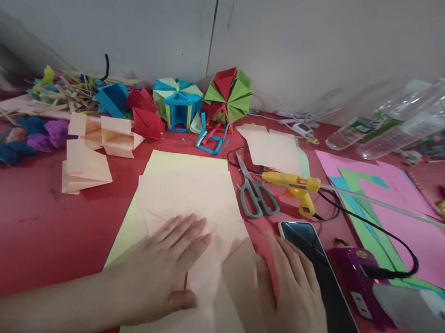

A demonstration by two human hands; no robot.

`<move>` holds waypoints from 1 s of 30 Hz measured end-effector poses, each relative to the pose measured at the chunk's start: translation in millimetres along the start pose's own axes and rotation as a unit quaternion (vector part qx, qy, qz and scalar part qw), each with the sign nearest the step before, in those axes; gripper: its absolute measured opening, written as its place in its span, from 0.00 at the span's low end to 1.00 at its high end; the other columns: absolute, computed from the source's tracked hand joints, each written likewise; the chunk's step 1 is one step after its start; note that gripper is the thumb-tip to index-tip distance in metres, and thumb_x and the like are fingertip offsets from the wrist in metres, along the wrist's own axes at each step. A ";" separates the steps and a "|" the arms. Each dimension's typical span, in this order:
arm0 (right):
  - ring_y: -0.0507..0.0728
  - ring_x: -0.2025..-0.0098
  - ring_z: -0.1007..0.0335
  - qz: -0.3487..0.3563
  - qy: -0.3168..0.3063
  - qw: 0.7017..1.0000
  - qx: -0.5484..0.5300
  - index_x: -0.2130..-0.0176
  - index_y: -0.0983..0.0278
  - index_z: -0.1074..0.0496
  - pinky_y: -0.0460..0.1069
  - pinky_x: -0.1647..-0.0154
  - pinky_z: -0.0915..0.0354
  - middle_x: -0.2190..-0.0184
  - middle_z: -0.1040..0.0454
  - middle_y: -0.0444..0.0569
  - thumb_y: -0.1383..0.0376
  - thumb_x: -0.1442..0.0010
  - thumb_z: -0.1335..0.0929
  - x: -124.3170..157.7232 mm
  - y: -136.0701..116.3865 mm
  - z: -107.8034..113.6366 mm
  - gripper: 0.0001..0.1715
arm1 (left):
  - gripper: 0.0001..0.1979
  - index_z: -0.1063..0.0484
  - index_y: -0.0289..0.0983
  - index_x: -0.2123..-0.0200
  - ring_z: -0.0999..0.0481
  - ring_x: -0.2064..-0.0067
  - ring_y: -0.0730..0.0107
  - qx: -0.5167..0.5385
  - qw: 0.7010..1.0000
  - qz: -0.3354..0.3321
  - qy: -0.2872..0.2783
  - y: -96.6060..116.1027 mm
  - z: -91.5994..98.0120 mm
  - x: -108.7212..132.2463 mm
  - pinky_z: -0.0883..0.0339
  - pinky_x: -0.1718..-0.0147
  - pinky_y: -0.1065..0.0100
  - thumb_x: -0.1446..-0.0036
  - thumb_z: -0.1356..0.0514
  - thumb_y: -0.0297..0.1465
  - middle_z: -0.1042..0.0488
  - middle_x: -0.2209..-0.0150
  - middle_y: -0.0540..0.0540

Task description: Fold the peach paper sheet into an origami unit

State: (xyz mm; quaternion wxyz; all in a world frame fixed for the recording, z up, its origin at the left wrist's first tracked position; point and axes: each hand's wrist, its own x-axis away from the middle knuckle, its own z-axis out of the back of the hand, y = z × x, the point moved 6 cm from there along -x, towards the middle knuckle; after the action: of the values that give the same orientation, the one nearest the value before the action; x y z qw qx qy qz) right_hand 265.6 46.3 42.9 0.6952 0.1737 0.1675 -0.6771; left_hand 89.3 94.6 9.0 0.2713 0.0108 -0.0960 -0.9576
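My left hand point(164, 263) lies flat on a pale peach sheet of paper point(190, 194), fingers stretched out and thumb apart. A thin reddish-brown line shows between that thumb and the fingers; I cannot tell what it is. Pale yellow paper point(122, 241) sticks out from under the peach sheet on the left and at the top. Over the sheet's right edge is my right hand point(294, 291), slightly blurred, its fingers extended and nothing visible in them. It partly covers a dark-screened phone point(325, 273) on the red table.
Grey-handled scissors point(256, 193) and a yellow glue gun point(291, 181) lie beyond the phone. A purple power socket point(362, 280) and coloured paper point(400, 212) are at right. Folded peach pieces point(85, 165), paper models point(177, 103) and plastic bottles point(394, 122) stand toward the wall.
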 end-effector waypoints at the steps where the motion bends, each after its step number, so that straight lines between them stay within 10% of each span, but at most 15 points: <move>1: 0.64 0.59 0.32 -0.003 0.007 1.000 -0.020 0.49 0.71 0.35 0.58 0.61 0.35 0.63 0.26 0.58 0.62 0.37 0.43 -2.4 -0.1 3.1 0.21 | 0.39 0.59 0.37 0.36 0.63 0.34 0.54 0.003 1.000 0.003 0.007 -2.0 2.3 -0.4 0.67 0.39 0.54 0.43 0.55 0.52 0.58 0.34 0.41; 8: 0.59 0.63 0.31 0.035 -0.101 0.985 -0.132 0.56 0.64 0.31 0.52 0.67 0.33 0.63 0.28 0.52 0.61 0.38 0.40 -25.5 -14.0 -7.9 0.15 | 0.48 0.40 0.29 0.45 0.41 0.42 0.51 0.049 0.991 0.123 0.001 -40.2 29.0 -11.9 0.45 0.46 0.55 0.59 0.47 0.61 0.38 0.44 0.33; 13: 0.58 0.64 0.31 0.054 -0.140 0.964 -0.220 0.61 0.62 0.31 0.51 0.68 0.32 0.65 0.29 0.50 0.63 0.40 0.39 -33.8 -36.6 -16.0 0.09 | 0.57 0.55 0.30 0.38 0.57 0.36 0.45 0.022 0.995 0.095 -0.002 -35.6 27.2 -6.0 0.58 0.41 0.50 0.62 0.49 0.64 0.54 0.35 0.33; 21: 0.55 0.62 0.28 0.106 -0.122 0.946 -0.282 0.59 0.62 0.31 0.49 0.65 0.29 0.65 0.26 0.50 0.68 0.39 0.41 -23.0 -56.5 -15.9 0.12 | 0.33 0.60 0.30 0.36 0.60 0.34 0.59 -0.032 0.996 -0.084 0.004 16.3 -9.1 26.5 0.64 0.38 0.61 0.39 0.55 0.42 0.56 0.35 0.40; 30: 0.57 0.48 0.32 0.176 -0.077 0.952 -0.237 0.43 0.68 0.39 0.48 0.52 0.30 0.49 0.28 0.53 0.71 0.40 0.43 -7.3 -69.1 -20.9 0.25 | 0.41 0.61 0.30 0.36 0.64 0.34 0.57 0.014 1.000 -0.004 -0.013 -11.2 -8.4 25.6 0.63 0.38 0.58 0.43 0.57 0.52 0.59 0.35 0.38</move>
State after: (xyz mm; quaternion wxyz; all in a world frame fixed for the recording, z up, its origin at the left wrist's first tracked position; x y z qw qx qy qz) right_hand 196.3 60.9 26.8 0.8351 -0.0225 0.2359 -0.4964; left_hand 62.3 89.1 -0.5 0.2664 0.0030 -0.1129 -0.9572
